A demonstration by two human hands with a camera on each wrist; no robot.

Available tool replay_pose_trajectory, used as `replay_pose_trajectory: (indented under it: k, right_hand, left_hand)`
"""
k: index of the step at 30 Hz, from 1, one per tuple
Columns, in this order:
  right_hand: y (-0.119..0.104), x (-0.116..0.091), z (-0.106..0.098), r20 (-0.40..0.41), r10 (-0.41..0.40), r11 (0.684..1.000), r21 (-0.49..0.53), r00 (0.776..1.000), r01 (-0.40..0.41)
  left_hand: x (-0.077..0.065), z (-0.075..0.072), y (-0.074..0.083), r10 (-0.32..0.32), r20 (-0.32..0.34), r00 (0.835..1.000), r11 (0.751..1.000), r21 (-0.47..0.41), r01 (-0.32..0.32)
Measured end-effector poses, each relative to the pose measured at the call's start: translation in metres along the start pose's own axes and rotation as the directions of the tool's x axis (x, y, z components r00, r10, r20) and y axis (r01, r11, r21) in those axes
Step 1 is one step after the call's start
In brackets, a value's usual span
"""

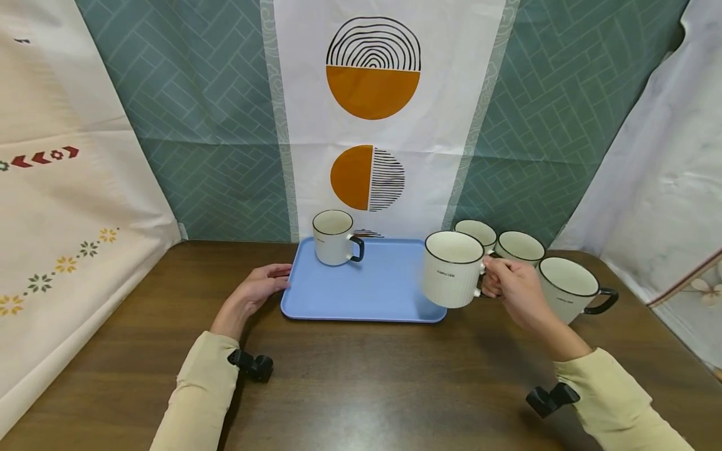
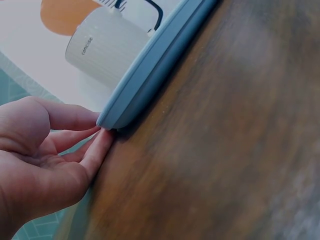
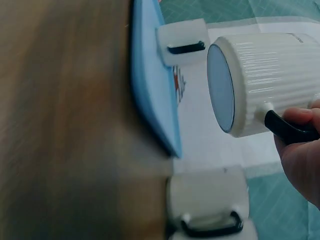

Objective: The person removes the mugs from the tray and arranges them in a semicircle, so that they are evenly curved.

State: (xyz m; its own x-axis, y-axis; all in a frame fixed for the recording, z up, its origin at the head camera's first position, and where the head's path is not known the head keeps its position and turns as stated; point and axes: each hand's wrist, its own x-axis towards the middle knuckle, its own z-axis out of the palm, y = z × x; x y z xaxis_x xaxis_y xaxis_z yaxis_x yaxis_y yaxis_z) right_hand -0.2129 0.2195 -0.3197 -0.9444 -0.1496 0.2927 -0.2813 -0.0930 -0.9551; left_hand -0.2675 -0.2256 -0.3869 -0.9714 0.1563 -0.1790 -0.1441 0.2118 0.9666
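A white ribbed mug (image 1: 453,275) with a dark rim is held up by its black handle in my right hand (image 1: 516,288). It hangs over the right end of the blue tray (image 1: 372,288), and its pale blue base shows in the right wrist view. My left hand (image 1: 259,291) pinches the tray's left edge, with fingertips (image 2: 102,137) on both sides of the rim. Another white mug (image 1: 333,241) stands upright at the tray's back left, its black handle turned to the right.
Right of the tray, several similar mugs stand in a cluster: a back mug (image 1: 476,230), a middle mug (image 1: 519,245) and a front mug (image 1: 566,285) with its handle pointing right. A brown wooden table (image 1: 350,376) lies beneath. Patterned cloth (image 1: 209,125) hangs behind and at both sides.
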Motion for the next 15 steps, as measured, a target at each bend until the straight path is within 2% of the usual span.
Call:
replay_pose_trajectory:
  k: [10, 15]
  right_hand:
    - [0.012, -0.03, -0.061, 0.086, 0.031, 0.999, 0.04, 0.996, -0.035]
    - [0.017, -0.041, -0.083, 0.218, 0.009, 0.999, 0.029, 0.976, -0.016]
  left_hand:
    - [0.006, 0.005, 0.002, 0.0, 0.015, 1.0, 1.0, 0.005, 0.0]
    - [0.005, 0.005, 0.003, 0.001, 0.005, 1.0, 1.0, -0.001, -0.001]
